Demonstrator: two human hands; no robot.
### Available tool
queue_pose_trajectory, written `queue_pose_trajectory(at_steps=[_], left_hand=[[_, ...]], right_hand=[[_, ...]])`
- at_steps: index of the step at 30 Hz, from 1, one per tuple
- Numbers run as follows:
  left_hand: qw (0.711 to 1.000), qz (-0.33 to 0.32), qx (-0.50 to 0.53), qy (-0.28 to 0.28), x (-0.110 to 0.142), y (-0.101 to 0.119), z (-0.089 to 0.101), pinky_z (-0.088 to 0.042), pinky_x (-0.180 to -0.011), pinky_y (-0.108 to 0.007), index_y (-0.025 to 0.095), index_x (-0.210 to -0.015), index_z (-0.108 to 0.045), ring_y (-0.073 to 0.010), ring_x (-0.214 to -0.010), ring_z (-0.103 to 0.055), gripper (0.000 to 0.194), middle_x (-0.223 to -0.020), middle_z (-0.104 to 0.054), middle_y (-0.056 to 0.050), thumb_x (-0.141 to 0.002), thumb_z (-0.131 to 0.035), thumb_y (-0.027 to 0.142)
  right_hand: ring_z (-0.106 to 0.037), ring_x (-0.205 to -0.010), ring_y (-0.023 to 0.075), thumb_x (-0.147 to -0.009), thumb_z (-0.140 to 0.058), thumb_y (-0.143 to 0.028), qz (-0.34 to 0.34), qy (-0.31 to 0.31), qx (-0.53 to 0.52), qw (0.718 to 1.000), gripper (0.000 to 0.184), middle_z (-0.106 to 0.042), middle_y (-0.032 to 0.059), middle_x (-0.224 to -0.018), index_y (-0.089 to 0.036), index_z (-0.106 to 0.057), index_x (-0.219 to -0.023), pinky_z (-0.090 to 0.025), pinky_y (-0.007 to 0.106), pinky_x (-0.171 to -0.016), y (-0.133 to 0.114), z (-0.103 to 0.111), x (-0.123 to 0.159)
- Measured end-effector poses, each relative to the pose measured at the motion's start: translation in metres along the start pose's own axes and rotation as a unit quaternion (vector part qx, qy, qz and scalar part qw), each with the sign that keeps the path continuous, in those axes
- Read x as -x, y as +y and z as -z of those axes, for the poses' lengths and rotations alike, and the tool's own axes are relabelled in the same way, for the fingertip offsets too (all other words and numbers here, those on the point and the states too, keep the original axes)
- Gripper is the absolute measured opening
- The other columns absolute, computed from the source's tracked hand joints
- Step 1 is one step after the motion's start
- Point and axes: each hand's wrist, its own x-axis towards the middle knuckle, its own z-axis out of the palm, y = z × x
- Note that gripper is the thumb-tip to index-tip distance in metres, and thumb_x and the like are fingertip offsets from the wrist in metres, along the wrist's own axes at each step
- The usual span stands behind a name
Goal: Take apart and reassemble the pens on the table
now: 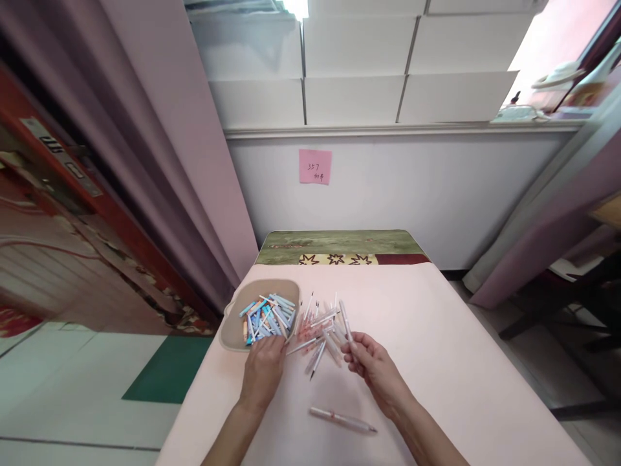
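In my right hand (371, 366), thumb and fingers pinch a pale pen barrel (345, 320) that points up and away from me. My left hand (266, 362) is curled closed at the front right edge of a beige basket (228, 333); what its fingers hold, if anything, is hidden. Slim blue, white and orange pen parts (269, 317) fill the basket. Between my hands lies a loose pile of clear, pink-tinted pen barrels (306, 330) and white refills (317, 359) with dark tips. Closer to me, a whitish pen (342, 420) rests alone on the table.
A pale pink cover (436, 362) lies over the table, with a green patterned strip (339, 241) showing at the far end. Behind stands a white wall with a pink note (315, 166). Purple curtain (160, 129) hangs at the left.
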Motion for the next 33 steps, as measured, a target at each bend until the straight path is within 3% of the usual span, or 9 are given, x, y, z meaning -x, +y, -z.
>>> queue_pose_trajectory(at_steps=[6, 11, 13, 17, 20, 22, 25, 29, 33], left_hand=[[0.999, -0.001, 0.045, 0.003, 0.023, -0.018, 0.007, -0.044, -0.070, -0.036, 0.021, -0.080, -0.066, -0.0242, -0.075, -0.061, 0.023, -0.076, -0.067, -0.007, -0.089, -0.046, 0.025], [0.957, 0.064, 0.278, 0.054, 0.005, 0.019, 0.019, -0.039, -0.097, -0.045, 0.023, -0.104, -0.066, -0.0299, -0.109, -0.057, 0.028, -0.111, -0.067, -0.011, -0.080, -0.063, 0.036], [0.882, 0.137, 0.452, 0.007, -0.012, 0.042, 0.021, -0.041, -0.096, -0.042, 0.023, -0.105, -0.066, -0.0274, -0.109, -0.058, 0.030, -0.111, -0.067, -0.011, -0.079, -0.064, 0.038], [0.613, 0.258, 0.737, -0.121, -0.040, 0.072, 0.016, -0.050, -0.076, -0.032, 0.015, -0.106, -0.063, -0.0207, -0.084, -0.067, 0.041, -0.098, -0.071, -0.013, -0.073, -0.071, 0.038], [0.514, 0.310, 0.786, -0.143, -0.050, 0.074, 0.012, -0.049, -0.061, -0.025, 0.013, -0.093, -0.065, -0.0160, -0.069, -0.065, 0.035, -0.085, -0.072, -0.010, -0.066, -0.078, 0.032], [0.490, 0.338, 0.792, -0.135, -0.053, 0.072, 0.011, -0.048, -0.054, -0.023, 0.014, -0.088, -0.065, -0.0160, -0.068, -0.065, 0.034, -0.082, -0.072, -0.008, -0.062, -0.081, 0.029], [0.491, 0.346, 0.792, -0.110, -0.057, 0.071, 0.011, -0.047, -0.051, -0.021, 0.014, -0.084, -0.065, -0.0151, -0.067, -0.065, 0.033, -0.077, -0.071, -0.005, -0.060, -0.082, 0.027], [0.509, 0.355, 0.782, -0.055, -0.065, 0.075, 0.007, -0.049, -0.058, -0.022, 0.014, -0.078, -0.064, -0.0129, -0.063, -0.064, 0.032, -0.070, -0.070, -0.003, -0.056, -0.083, 0.027], [0.500, 0.359, 0.786, -0.059, -0.071, 0.079, 0.004, -0.050, -0.058, -0.023, 0.015, -0.081, -0.063, -0.0131, -0.065, -0.064, 0.035, -0.073, -0.070, -0.003, -0.056, -0.084, 0.028]], right_hand=[[-0.061, -0.069, 0.0124, -0.065, -0.080, -0.045, -0.020, -0.013, -0.085, 0.996, 0.041, -0.068, 0.0056, -0.083, -0.015, -0.065, -0.088, -0.050, 0.025, -0.067, 0.007, -0.023, -0.009], [-0.057, -0.058, 0.0083, -0.068, -0.078, -0.046, -0.043, -0.016, -0.113, 0.993, 0.039, -0.065, 0.0006, -0.073, -0.017, -0.064, -0.090, -0.046, 0.019, -0.055, 0.004, -0.033, -0.014], [-0.054, -0.056, 0.0068, -0.068, -0.079, -0.045, -0.046, -0.034, -0.119, 0.991, 0.039, -0.063, -0.0003, -0.072, -0.017, -0.064, -0.091, -0.044, 0.017, -0.053, 0.001, -0.037, -0.014], [-0.050, -0.052, 0.0045, -0.068, -0.079, -0.043, -0.081, -0.083, -0.121, 0.986, 0.037, -0.061, -0.0016, -0.068, -0.015, -0.063, -0.085, -0.040, 0.015, -0.049, -0.002, -0.043, -0.009], [-0.048, -0.046, 0.0049, -0.075, -0.070, -0.052, -0.108, -0.124, -0.091, 0.982, 0.039, -0.059, -0.0024, -0.062, -0.015, -0.064, -0.086, -0.036, 0.016, -0.046, 0.000, -0.041, -0.008], [-0.048, -0.044, 0.0062, -0.078, -0.062, -0.058, -0.132, -0.152, -0.070, 0.977, 0.045, -0.057, -0.0022, -0.058, -0.014, -0.066, -0.089, -0.035, 0.018, -0.045, 0.002, -0.038, -0.010], [-0.049, -0.047, 0.0062, -0.072, -0.069, -0.055, -0.142, -0.147, -0.053, 0.977, 0.044, -0.059, -0.0017, -0.061, -0.014, -0.068, -0.089, -0.036, 0.018, -0.048, 0.003, -0.035, -0.017], [-0.046, -0.050, 0.0055, -0.055, -0.085, -0.044, -0.019, -0.061, 0.020, 0.998, 0.043, -0.059, -0.0034, -0.061, -0.015, -0.063, -0.076, -0.035, 0.018, -0.050, 0.004, -0.036, -0.025], [-0.040, -0.040, 0.0054, -0.073, -0.060, -0.067, -0.056, -0.025, 0.034, 0.998, 0.053, -0.053, -0.0040, -0.051, -0.015, -0.060, -0.074, -0.029, 0.019, -0.043, 0.005, -0.036, -0.028]])
